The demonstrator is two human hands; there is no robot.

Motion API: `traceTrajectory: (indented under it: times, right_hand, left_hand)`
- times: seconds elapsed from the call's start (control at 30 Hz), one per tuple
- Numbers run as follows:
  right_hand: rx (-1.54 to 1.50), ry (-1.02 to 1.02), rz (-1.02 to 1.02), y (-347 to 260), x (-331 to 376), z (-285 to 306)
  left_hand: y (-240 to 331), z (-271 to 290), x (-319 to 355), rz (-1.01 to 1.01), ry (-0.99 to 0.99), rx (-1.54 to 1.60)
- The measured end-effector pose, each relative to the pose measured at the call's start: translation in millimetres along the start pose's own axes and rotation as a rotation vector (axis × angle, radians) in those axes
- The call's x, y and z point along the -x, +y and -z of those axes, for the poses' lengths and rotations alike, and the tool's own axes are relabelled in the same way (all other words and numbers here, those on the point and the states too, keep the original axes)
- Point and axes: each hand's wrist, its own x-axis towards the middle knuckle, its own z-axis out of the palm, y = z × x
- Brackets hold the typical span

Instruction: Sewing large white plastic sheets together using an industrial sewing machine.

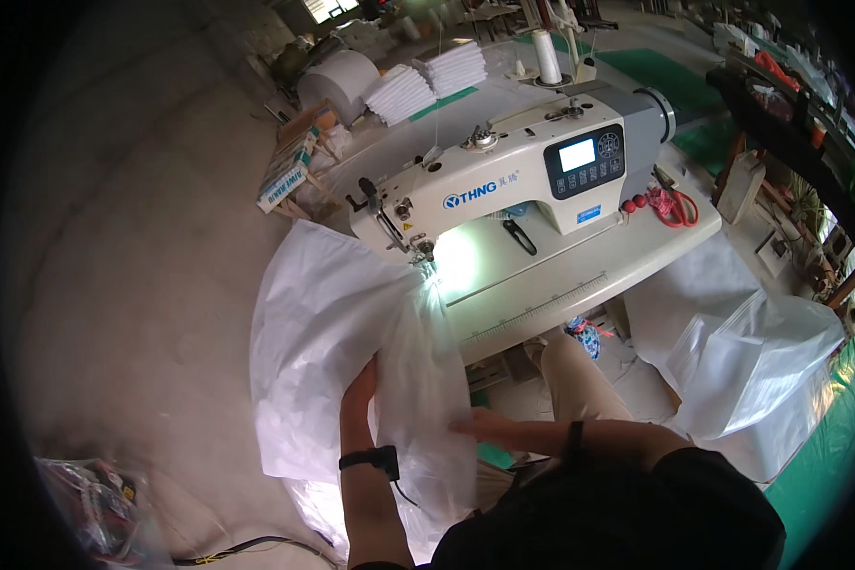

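Note:
A large white, partly see-through sheet of plastic or woven material (313, 332) hangs from the needle area of a white sewing machine (503, 152) and drapes down toward my body. Its upper edge lies at the lit presser foot (426, 255). My left hand (363, 378) reaches up among the folds, and the sheet covers its fingers. At the sheet's right edge is my right hand (480, 424), touching it; its fingers are blurred and partly behind the material. Whether either hand grips the sheet cannot be made out.
Black thread snips (520, 237) and red-handled scissors (676, 207) lie on the machine table (541, 302). A thread cone (546, 57) stands behind the machine. Folded white stacks (399, 93) and a big roll (337, 81) are at the back. More white sheeting (741, 351) is piled at right.

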Motion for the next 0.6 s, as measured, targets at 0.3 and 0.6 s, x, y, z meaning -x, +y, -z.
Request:
traceTrajectory:
  times: [0.3, 0.6]
  right_hand:
    - [-0.006, -0.062, -0.366, -35, 65, 11]
    - [-0.196, 0.146, -0.073, -18, 38, 22]
  left_hand:
    - [-19, 21, -9, -0.112, -0.048, -0.137]
    - [121, 11, 99, 0.171, -0.071, -0.208]
